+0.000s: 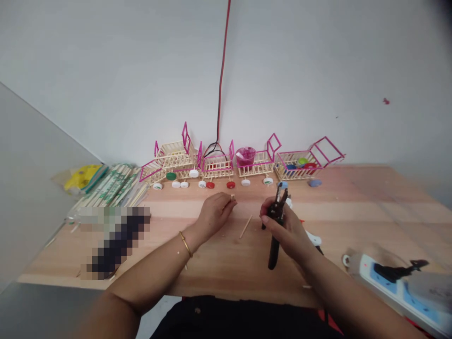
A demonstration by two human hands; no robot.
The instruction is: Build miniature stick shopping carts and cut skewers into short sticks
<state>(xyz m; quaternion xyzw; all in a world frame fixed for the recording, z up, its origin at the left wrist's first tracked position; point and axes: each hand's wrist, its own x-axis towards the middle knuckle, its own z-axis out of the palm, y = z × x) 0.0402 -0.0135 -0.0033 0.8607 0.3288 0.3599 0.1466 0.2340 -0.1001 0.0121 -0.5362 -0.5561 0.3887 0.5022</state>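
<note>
My left hand (216, 214) is closed above the middle of the table, with short pale wooden stick pieces (232, 197) pinched at its fingertips. To its right, my right hand (290, 231) is wrapped round a pair of black-handled pliers (276, 214). Their jaws point up and away from me, and one handle hangs below the hand. Between the two hands a single thin wooden stick (246, 227) lies on the tabletop (226, 263). A white tool with a nozzle, perhaps a glue gun (313, 239), is partly hidden behind my right forearm.
Along the wall stand several small stick carts (217, 167) with magenta rims and bottle-cap wheels. One carries a magenta cup (246, 157), another coloured caps (302, 162). Bagged sticks (115, 186) and a yellow packet (84, 179) lie left. A power strip (391, 287) sits front right.
</note>
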